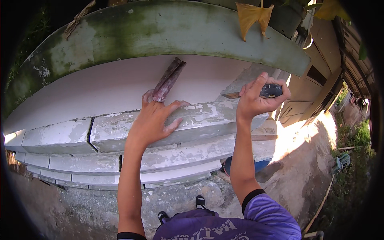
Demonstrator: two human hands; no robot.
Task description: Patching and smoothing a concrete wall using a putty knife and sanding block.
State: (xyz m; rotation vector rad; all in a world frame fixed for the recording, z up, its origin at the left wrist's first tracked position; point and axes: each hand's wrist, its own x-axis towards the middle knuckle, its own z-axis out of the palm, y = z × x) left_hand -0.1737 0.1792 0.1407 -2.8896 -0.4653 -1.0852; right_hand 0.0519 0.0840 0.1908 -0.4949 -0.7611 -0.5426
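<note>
outdoors we face a weathered, pale stepped wall ledge (68,136) under a mossy green beam (168,32). our left hand (154,120) lies spread flat on the ledge's top edge, fingers open, with a dark reddish stick (168,80) pinned between them; its long axis slants up and to the right, away from us. our right hand (254,98) is closed around a dark rounded tool (272,91) near the ledge's right end.
</note>
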